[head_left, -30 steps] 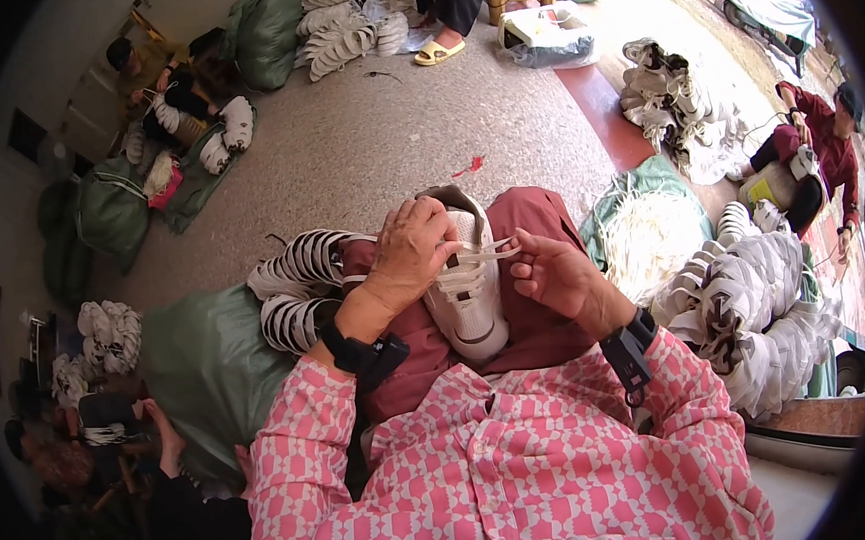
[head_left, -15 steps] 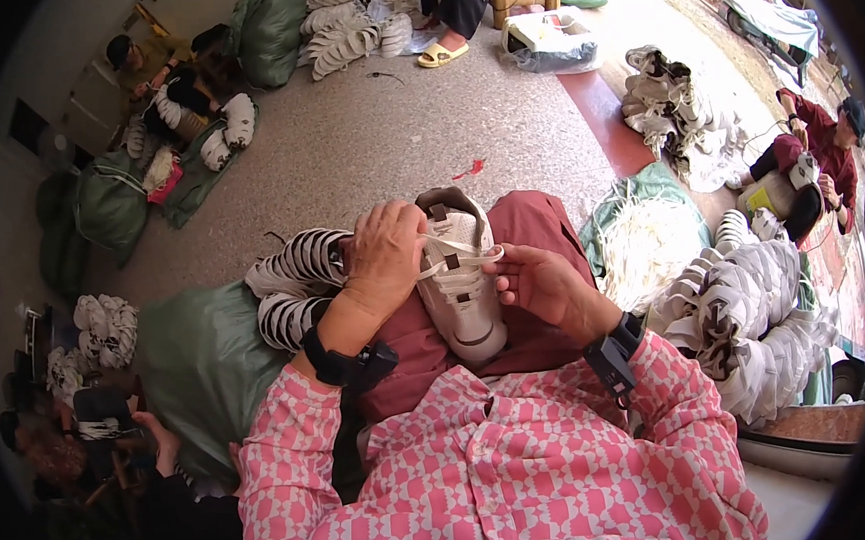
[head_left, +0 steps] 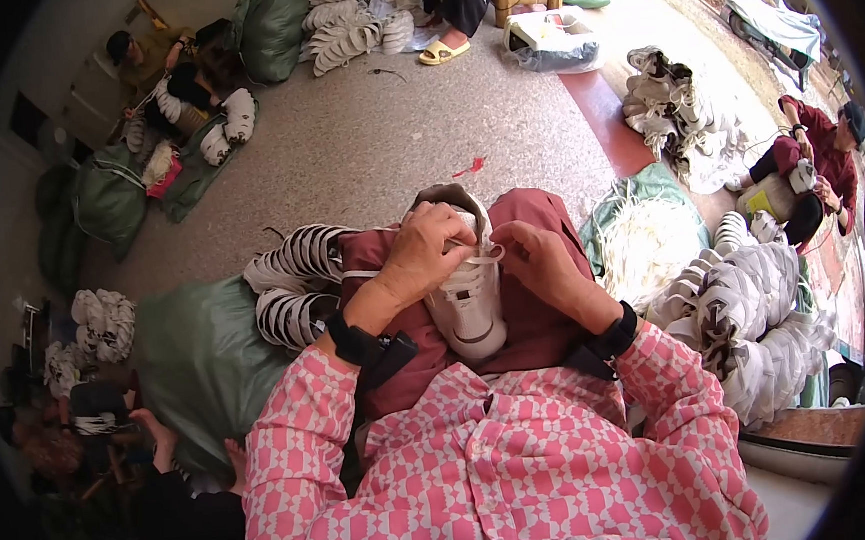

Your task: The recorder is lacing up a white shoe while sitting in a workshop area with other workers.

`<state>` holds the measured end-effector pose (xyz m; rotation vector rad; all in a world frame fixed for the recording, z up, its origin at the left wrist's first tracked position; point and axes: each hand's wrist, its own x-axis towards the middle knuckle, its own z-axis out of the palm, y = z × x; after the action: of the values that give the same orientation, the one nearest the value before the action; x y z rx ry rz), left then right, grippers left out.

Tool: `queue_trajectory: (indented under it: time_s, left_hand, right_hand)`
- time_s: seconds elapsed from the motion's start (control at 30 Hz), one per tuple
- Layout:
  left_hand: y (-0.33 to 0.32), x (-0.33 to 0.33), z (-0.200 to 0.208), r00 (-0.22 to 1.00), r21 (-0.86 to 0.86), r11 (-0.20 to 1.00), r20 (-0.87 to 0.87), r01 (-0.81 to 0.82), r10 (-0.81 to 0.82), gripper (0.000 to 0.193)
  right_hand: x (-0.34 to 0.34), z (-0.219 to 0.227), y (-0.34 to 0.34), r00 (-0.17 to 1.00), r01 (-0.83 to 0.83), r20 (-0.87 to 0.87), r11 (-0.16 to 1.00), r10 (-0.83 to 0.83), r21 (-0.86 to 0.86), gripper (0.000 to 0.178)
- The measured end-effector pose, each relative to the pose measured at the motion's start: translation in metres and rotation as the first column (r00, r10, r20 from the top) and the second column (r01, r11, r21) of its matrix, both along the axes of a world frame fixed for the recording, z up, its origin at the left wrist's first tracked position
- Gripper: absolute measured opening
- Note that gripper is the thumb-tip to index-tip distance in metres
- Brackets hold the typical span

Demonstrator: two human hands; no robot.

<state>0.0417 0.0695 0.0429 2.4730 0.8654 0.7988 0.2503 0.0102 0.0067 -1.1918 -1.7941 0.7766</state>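
A pale shoe sits between and just below the two hands, propped on the maroon trousers with its toe toward the body and its opening away. The step in hand appears to be working the lace through the upper holes, near the opening.

The left hand lies over the shoe's left side, back upward, fingers and thumb drawn nearly together; whether lace is caught between them cannot be told. The right hand is at the other edge, fingers curled, thumb and forefinger close beside a small loop of lace; a grip there cannot be confirmed either.

The next move seems to call for a fine fingertip pinch on the lace, an even pull without twisting it, and a shoe kept steady on the lap.

Loose laces lie beyond the right hand, to its right; stacked shoe pieces are left of the left hand.
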Motion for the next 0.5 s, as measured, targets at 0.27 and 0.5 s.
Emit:
queue_trajectory:
  time_s: [0.27,0.5]
  left_hand:
    - [0.001,0.007,0.000,0.982,-0.017,0.999,-0.186,-0.034,0.030,0.014]
    - [0.002,0.014,-0.004,0.909,0.133,0.991,-0.408,-0.027,0.080,0.016]
  right_hand:
    - [0.004,0.004,0.008,0.987,-0.099,0.146,0.976,0.071,0.196,0.012]
    - [-0.006,0.001,0.003,0.973,0.089,0.200,0.989,-0.112,0.119,0.015]
